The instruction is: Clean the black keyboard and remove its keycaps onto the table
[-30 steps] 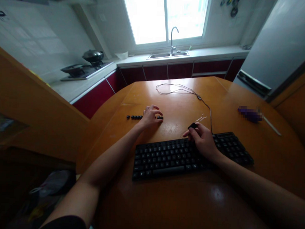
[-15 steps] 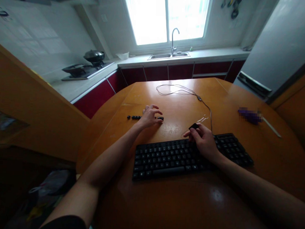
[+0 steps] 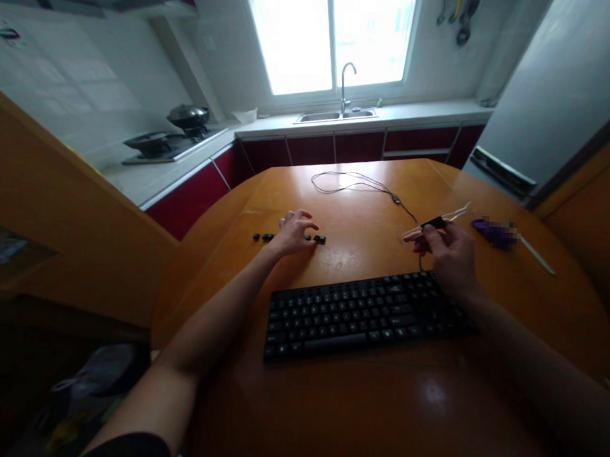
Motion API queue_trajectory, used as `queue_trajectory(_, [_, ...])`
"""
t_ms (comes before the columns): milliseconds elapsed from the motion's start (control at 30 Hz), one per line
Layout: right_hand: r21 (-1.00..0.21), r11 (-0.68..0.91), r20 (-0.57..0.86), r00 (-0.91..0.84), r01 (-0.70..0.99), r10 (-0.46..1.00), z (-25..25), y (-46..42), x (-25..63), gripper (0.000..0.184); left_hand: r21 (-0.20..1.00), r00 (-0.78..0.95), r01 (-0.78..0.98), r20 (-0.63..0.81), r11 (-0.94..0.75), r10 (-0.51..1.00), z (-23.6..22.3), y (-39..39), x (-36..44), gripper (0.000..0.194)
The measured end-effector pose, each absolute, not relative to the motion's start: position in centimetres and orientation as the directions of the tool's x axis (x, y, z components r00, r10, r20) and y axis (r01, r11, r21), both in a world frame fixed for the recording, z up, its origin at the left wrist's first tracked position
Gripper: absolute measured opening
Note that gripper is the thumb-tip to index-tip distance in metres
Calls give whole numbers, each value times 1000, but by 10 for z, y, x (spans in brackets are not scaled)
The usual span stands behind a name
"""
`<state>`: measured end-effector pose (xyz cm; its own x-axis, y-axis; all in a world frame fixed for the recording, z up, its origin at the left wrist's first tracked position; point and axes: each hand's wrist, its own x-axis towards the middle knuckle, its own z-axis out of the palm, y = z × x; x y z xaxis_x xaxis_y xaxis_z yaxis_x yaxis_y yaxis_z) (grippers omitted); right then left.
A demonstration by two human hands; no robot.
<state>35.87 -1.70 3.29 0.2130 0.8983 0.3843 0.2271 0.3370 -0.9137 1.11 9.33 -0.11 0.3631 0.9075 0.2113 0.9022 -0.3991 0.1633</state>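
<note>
Beyond the keyboard, a looped cable behind the right hand

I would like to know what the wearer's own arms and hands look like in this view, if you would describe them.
The left hand and right hand are ungloved, each with slender fingers. A dark sleeve ends above the left elbow; none shows on the right arm. Neither wrist shows a watch.

Smooth, glossy wood across the tabletop; mostly matt plastic on the keyboard; shiny metal at the faucet and sink; smooth, softly reflective refrigerator door.
</note>
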Motion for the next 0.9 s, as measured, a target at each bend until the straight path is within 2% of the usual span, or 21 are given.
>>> queue_trajectory(333, [-924,314,354,177,216,918,27,-17,356,24,203,365,894,188,-400,912,-5,91,13,19])
queue_trajectory(900, [-929,318,346,143,188,927,19,-13,358,23,232,351,893,182,-387,919,-7,91,12,18])
